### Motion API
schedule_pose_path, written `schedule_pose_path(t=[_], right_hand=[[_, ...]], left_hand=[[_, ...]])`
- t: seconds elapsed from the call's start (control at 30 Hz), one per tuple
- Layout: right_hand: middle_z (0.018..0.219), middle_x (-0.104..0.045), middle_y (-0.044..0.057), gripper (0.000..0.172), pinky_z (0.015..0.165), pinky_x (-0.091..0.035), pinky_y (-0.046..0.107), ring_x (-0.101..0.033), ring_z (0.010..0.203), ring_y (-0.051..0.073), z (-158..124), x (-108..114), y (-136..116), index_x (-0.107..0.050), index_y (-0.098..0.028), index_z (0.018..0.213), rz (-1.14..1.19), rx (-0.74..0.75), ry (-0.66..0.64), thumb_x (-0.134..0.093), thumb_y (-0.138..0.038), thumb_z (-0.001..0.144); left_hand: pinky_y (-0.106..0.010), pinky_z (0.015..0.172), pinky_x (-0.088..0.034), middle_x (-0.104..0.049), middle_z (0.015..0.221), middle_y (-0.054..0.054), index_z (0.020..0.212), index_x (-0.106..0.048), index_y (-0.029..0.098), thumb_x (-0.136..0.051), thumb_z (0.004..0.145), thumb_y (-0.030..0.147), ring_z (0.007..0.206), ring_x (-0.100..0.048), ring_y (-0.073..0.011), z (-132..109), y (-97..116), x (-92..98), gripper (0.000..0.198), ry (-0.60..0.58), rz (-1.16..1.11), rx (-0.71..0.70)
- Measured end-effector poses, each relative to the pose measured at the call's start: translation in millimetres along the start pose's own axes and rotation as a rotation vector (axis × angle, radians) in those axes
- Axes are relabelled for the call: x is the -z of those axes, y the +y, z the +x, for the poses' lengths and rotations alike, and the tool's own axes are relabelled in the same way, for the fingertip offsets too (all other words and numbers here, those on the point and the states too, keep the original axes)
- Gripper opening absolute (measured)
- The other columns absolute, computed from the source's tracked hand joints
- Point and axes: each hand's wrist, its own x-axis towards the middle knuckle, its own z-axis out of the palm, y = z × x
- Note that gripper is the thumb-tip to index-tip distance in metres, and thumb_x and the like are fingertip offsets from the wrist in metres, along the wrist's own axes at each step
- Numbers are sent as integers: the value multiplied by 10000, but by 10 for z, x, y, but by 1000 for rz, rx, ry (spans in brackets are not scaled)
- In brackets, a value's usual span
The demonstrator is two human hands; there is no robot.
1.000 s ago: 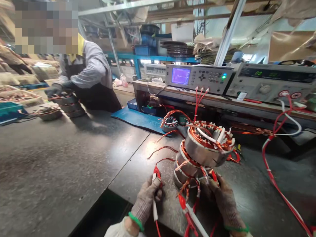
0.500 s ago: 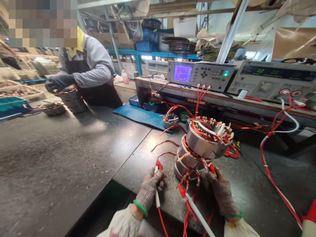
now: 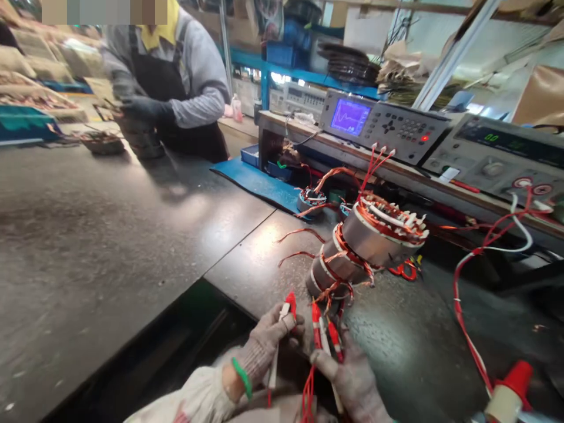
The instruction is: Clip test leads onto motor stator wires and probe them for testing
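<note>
Copper-wound motor stators [image 3: 365,247] are lying tilted, one leaning against the other, on a dark workbench [image 3: 110,235], just ahead of our hands. From our head-mounted view, thin copper lead wires [image 3: 299,238] are trailing from them toward us. Our left hand [image 3: 264,343], in a grey knit glove with a green wrist band [image 3: 241,377], is closing its fingers narrowly around a red-tipped test clip [image 3: 288,308]. Our right hand [image 3: 348,376], in a matching glove, is pinching a pair of red-tipped test clips [image 3: 318,326], with red wires [image 3: 308,393] hanging below. Beyond the stators, a smaller wound stator [image 3: 312,201] is sitting at the edge of a blue mat [image 3: 251,182]. A test instrument [image 3: 383,126] with a purple waveform screen is standing on a wooden shelf [image 3: 352,155], beside a second tester [image 3: 497,155]. At the far left, a co-worker [image 3: 176,76] in a dark apron is reaching a gloved hand [image 3: 143,110] toward a stack of stators [image 3: 138,138].
</note>
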Motion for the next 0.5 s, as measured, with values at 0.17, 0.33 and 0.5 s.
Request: schedule_pose_path(t=[0.17,0.33,0.5], right_hand=[[962,-795,92,419,811,-617,371,-761,864,276,-121,23,-36,-734,-216,1017,-154,27,-33,-686,-530,745],[997,-782,122,446,849,-621,380,-756,898,285,-402,48,102,-737,-181,1114,-345,154,124,-655,-461,777],[1262,-698,137,547,1007,-563,442,-676,1158,327,-383,4,10,-718,-225,1230,-449,403,-68,-722,-392,709]], left_hand=[[-219,585,-507,-705,840,-44,918,-660,150,-940,566,391,666,-642,-130,-164,-234,-106,511,-180,-73,83],[-218,630,-506,-664,812,-28,975,-662,164,-911,645,340,696,-639,-128,-375,-205,-109,449,-277,-109,138],[-307,712,-554,-678,797,-53,907,-685,157,-916,583,357,751,-671,-204,-411,1,-47,445,-249,-56,50]])
